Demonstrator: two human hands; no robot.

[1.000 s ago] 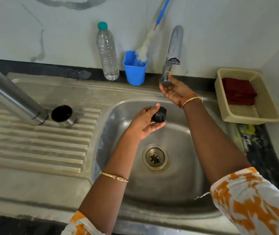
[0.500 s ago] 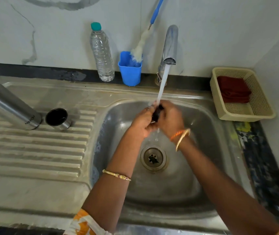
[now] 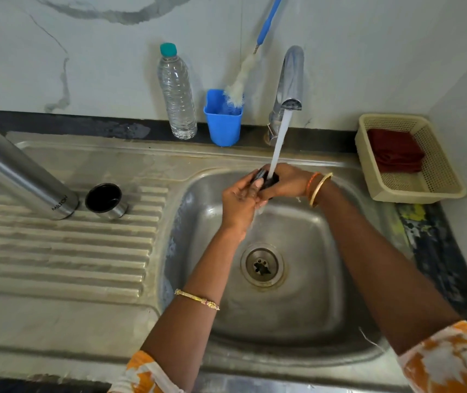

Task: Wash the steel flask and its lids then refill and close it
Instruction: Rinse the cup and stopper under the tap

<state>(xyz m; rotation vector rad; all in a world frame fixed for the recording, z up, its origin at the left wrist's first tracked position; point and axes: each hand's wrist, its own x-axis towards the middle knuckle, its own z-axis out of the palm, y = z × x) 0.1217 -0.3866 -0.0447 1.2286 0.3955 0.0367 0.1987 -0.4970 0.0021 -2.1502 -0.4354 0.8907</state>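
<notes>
Small black lid (image 3: 266, 178) held at frame centre under water stream (image 3: 280, 140) from curved chrome tap (image 3: 290, 80), above steel sink (image 3: 326, 279) basin. Lid gripped between left hand (image 3: 239, 199) and right hand (image 3: 287, 181), fingers of both curled round it. Brushed steel flask (image 3: 19, 171) seen tilted on ribbed drainboard (image 3: 56, 251), left of frame; round steel cup (image 3: 107, 200), dark inside, just beside its base. Clear ridged plastic bottle (image 3: 177, 95), blue cup (image 3: 223, 120) with fluffy brush (image 3: 238, 86) at back wall.

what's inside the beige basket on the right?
A folded dark red cloth lies in the back of the beige basket; its front floor is bare mesh. Anything under the cloth is hidden.
</notes>
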